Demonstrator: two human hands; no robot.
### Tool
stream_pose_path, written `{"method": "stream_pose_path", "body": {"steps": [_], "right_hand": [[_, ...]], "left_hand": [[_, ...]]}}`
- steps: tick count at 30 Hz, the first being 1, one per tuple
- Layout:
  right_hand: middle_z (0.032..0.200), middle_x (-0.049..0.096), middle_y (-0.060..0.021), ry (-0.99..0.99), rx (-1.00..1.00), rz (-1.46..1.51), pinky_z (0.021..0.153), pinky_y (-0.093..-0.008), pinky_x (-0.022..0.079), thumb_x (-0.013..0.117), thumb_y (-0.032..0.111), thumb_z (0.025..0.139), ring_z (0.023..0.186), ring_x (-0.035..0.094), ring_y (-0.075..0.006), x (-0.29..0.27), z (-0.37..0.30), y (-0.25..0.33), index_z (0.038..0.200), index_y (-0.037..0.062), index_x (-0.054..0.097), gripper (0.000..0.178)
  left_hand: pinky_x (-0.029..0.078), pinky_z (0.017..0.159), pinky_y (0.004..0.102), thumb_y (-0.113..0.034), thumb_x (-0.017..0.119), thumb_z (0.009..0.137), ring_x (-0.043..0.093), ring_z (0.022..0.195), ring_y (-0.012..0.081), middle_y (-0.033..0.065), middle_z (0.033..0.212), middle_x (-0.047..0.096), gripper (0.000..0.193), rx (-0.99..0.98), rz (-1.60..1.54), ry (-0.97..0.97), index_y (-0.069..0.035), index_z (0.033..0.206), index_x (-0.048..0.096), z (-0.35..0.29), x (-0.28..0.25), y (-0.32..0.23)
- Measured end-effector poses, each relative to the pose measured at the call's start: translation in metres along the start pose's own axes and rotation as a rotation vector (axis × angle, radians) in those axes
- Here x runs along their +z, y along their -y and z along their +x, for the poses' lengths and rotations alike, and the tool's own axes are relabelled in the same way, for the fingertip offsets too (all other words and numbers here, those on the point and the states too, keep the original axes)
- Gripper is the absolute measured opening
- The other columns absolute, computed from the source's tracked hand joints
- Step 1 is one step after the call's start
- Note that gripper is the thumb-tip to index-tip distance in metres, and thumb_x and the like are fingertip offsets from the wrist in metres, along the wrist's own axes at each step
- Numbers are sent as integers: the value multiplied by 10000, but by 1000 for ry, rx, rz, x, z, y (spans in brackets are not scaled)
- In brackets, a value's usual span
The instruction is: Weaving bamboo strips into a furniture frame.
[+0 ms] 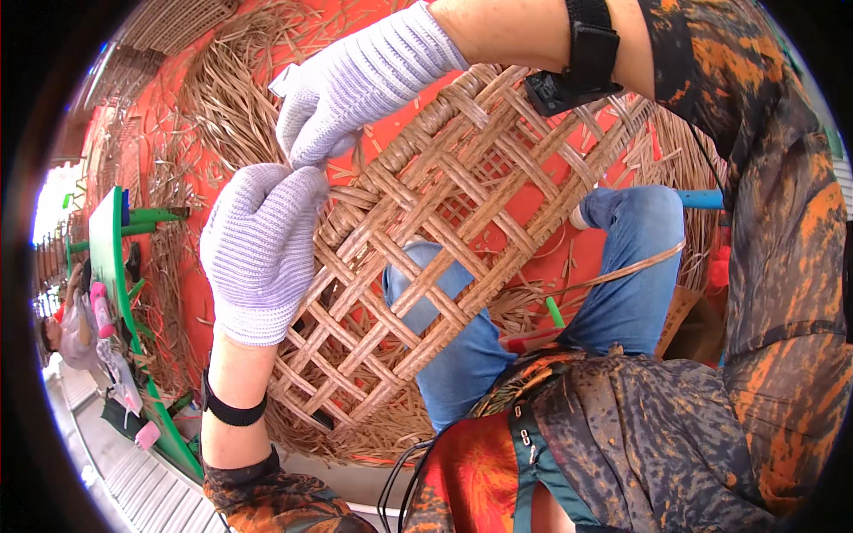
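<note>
A brown wicker lattice panel slants across the space over my jeans-clad legs. Its upper-left border is thickly wrapped with strips, and the middle is an open diagonal weave. Both of my hands wear pale lavender knit gloves. Just beyond the panel's wrapped border, my left hand is closed, thumb and fingers pressed together. Fingertips of my right hand meet it in a pinch, reaching in from above. Whatever lies between the fingertips is too small and covered to make out.
Loose brown strips lie heaped on the red floor covering, with more bundled at the right. A green-edged table stands left, near another person. Woven panels are at the upper left. A blue bar runs beside my knee.
</note>
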State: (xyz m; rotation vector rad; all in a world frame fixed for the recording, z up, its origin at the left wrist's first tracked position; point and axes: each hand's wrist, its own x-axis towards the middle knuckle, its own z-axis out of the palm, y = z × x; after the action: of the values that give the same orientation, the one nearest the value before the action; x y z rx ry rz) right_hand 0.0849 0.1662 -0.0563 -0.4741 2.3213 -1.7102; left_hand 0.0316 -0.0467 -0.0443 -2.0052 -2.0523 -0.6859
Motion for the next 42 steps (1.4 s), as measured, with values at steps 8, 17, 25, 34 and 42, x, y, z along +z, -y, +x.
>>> {"method": "stream_pose_path", "body": {"steps": [8, 17, 25, 34, 42], "right_hand": [[659, 532, 23, 5, 197, 258, 549, -249, 383, 582, 195, 842, 556, 430, -84, -18, -8, 8, 705, 88, 604, 175], [708, 569, 8, -142, 151, 112, 644, -263, 413, 588, 243, 860, 663, 488, -104, -9, -1, 29, 759, 74, 638, 204], [809, 655, -69, 0, -9, 114, 741, -292, 452, 575, 302, 886, 788, 595, -168, -14, 8, 25, 844, 39, 675, 285], [802, 654, -100, -162, 37, -283, 762, -307, 462, 595, 312, 869, 817, 606, -204, -9, 4, 40, 862, 28, 665, 293], [917, 656, -90, -262, -106, -550, 750, -329, 491, 647, 409, 804, 835, 618, -175, -13, 10, 31, 990, 30, 648, 422]], "left_hand": [[462, 759, 272, 130, 566, 747, 564, 818, 169, 66, 860, 580, 158, -84, -269, -88, 12, 833, 629, -3, 2, 17], [416, 676, 191, -146, 604, 874, 552, 760, 47, -4, 827, 633, 171, -772, -802, 236, -22, 971, 673, 20, -14, 17], [423, 624, 212, -202, 596, 894, 518, 760, 96, 60, 996, 599, 294, -749, -1147, 413, 13, 1094, 601, 19, -15, 40], [446, 584, 204, -175, 654, 838, 583, 674, 65, 2, 807, 642, 216, -840, -734, 258, -25, 994, 647, 31, -16, 13], [497, 552, 220, -133, 612, 871, 643, 643, 122, 51, 819, 662, 254, -1003, -895, 110, 11, 1081, 616, 25, -14, 22]]}}
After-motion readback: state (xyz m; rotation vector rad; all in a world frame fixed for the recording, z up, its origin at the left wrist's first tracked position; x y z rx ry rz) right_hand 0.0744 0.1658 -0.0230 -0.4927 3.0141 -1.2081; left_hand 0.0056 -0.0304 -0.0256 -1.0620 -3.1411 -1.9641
